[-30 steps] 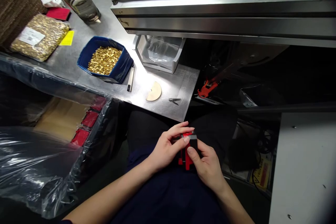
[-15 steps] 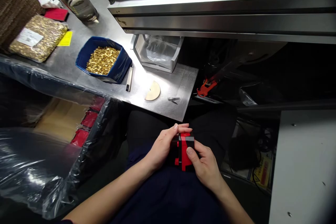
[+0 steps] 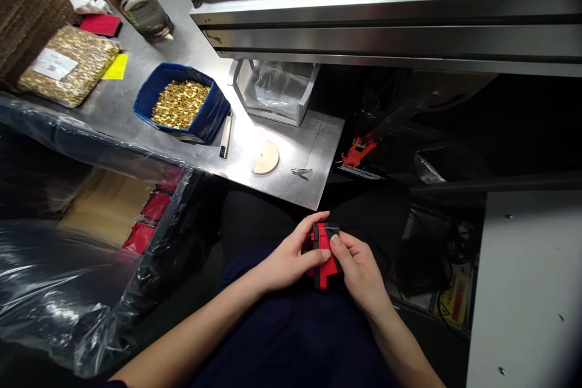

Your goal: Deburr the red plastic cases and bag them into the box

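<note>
Above my lap I hold a red and black plastic piece (image 3: 325,264), blocky in shape; its exact kind is not clear. My left hand (image 3: 293,254) grips it from the left, thumb across the red face and fingers along the far end. From the right, my right hand (image 3: 361,270) pinches its black upper corner, thumb on top. Part of the piece is hidden behind the fingers. Ahead of my hands, on the metal table (image 3: 313,139), lie small nippers (image 3: 301,173), a pale half-round disc (image 3: 266,157) and a white-handled cutter (image 3: 225,136).
A blue bin (image 3: 213,112) holds many small brass parts; a grey bin (image 3: 273,110) holds clear bags. A bottle (image 3: 136,3) and a bag of brass parts (image 3: 68,66) are at upper left. A plastic-lined box (image 3: 150,254) stands left, a metal beam (image 3: 364,36) crosses above, and an orange-handled tool (image 3: 358,153) hangs right.
The red and black piece has been turned in my hands. My left thumb has moved onto its red face, and my right thumb has shifted up to its corner.
</note>
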Available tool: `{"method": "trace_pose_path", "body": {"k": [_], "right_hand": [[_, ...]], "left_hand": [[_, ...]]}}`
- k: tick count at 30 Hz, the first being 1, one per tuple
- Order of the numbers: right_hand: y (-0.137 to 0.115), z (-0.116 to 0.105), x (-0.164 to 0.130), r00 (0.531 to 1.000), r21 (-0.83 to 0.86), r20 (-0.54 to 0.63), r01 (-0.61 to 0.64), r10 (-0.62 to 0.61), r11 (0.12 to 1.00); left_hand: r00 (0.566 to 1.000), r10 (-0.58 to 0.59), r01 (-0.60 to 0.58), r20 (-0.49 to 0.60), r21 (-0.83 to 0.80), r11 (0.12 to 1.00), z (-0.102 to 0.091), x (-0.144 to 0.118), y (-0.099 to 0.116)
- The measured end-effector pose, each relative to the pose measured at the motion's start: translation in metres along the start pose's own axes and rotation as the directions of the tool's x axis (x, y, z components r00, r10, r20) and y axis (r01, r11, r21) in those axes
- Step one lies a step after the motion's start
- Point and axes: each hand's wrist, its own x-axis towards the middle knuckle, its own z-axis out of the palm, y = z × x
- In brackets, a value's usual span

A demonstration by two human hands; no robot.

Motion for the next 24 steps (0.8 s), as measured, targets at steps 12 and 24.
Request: {"method": "trace_pose_path", "body": {"k": [12,24], "right_hand": [[-0.0004,-0.0023,-0.0006,1.000,0.010,-0.027,0.003,-0.003,1.000],[0.0059,-0.0036,-0.0025,0.999,0.070,-0.018,-0.036,0.037,0.997]], "left_hand": [[0.992,0.056,-0.046,0.113,-0.092,0.995,-0.0001,-0.0051,0.0007],[0.995,0.056,-0.056,-0.079,0.000,0.998,0.0038,0.0038,-0.0011]]}}
